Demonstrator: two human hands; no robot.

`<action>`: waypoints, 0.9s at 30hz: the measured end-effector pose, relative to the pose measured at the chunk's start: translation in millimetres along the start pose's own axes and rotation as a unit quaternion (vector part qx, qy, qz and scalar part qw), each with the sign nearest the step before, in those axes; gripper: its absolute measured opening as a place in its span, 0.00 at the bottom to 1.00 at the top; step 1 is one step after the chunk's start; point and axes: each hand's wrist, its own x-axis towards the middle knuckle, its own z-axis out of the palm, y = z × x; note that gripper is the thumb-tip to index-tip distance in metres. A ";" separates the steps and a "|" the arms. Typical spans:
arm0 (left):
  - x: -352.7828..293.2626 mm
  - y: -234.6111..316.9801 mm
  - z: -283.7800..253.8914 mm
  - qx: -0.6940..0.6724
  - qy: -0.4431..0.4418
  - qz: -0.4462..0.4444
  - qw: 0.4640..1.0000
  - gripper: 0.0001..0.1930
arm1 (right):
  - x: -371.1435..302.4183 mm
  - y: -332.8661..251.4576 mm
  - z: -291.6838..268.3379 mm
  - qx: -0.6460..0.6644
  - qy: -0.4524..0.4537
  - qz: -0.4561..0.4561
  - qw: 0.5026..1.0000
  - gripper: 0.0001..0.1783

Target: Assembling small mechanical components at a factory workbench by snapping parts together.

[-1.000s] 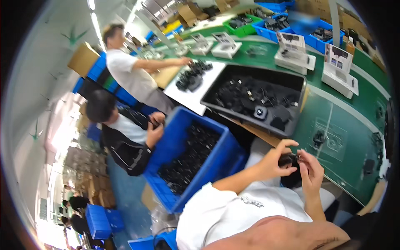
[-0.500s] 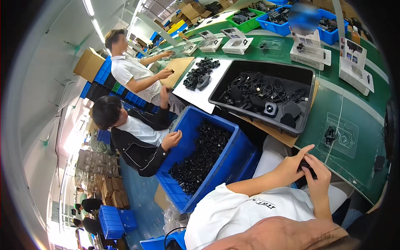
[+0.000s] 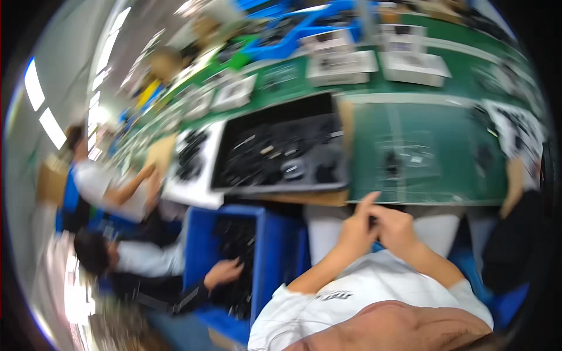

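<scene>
My left hand [image 3: 355, 230] and my right hand [image 3: 396, 229] meet in front of my white shirt, just off the near edge of the green table [image 3: 451, 169]. Their fingers are closed around a small black part [image 3: 372, 222], mostly hidden and blurred, so its kind cannot be told. Beyond them, a clear plastic tray [image 3: 418, 155] lies on the table. A small black mount-like piece [image 3: 391, 165] sits at its left side.
Left of the tray stands a black bin [image 3: 257, 191] of cables and dark parts. Nearer, a co-worker's hand [image 3: 225, 273] is over a blue crate [image 3: 261, 234] of small black parts. White boxes [image 3: 413, 69] line the back. A dark-sleeved person [image 3: 515, 240] sits at right.
My view has swung to the right and blurred, so the scene sits further left. My hands stay together around the black part. The co-worker's hand has lowered to the blue crate.
</scene>
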 end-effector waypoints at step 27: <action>88.2 56.5 194.6 -0.071 -0.077 0.037 0.994 0.19 | -54.4 140.3 -201.9 -0.089 -0.062 -0.046 0.993 0.16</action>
